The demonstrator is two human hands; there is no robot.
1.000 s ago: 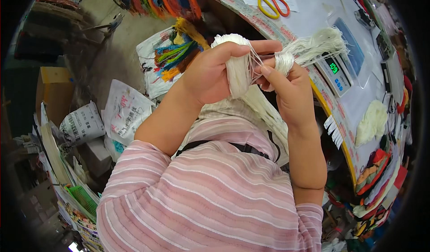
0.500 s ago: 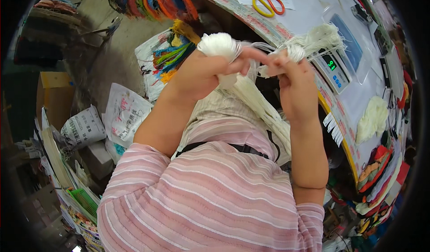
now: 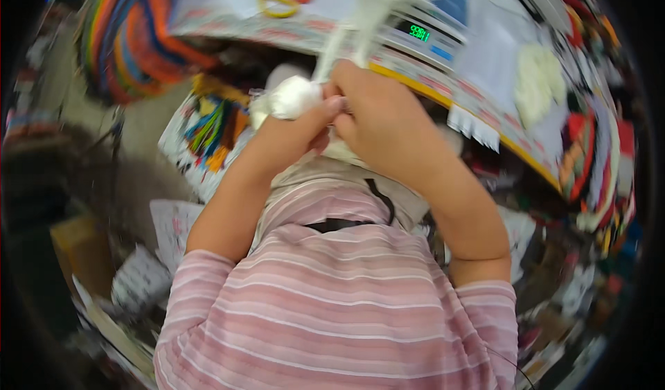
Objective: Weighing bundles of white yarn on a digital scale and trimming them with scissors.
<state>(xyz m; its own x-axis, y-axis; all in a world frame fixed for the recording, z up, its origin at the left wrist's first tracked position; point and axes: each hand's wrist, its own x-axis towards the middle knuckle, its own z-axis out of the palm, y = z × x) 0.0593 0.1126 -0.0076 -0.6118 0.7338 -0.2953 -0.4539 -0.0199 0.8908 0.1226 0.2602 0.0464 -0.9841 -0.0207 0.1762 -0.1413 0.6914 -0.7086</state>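
Observation:
My left hand is closed around a skein of white yarn, whose rounded end bulges above the thumb. Against it, my right hand is closed with its fingertips at the same yarn, meeting the left fingers. Loose white strands stretch from beside the right hand up over the table edge and lie by the digital scale. Motion blurs the strands, and the right fingers are partly hidden behind the back of that hand.
On the white table lie scissors with red and yellow handles and a cream yarn hank. Striped colourful yarn hangs at the far left. Coloured bundles rest lower down, near a cardboard box.
My hands have come together, the right one moving left and turning its back upward. The view has shifted, so table and scale appear higher and further left. White strands now trail upward, blurred.

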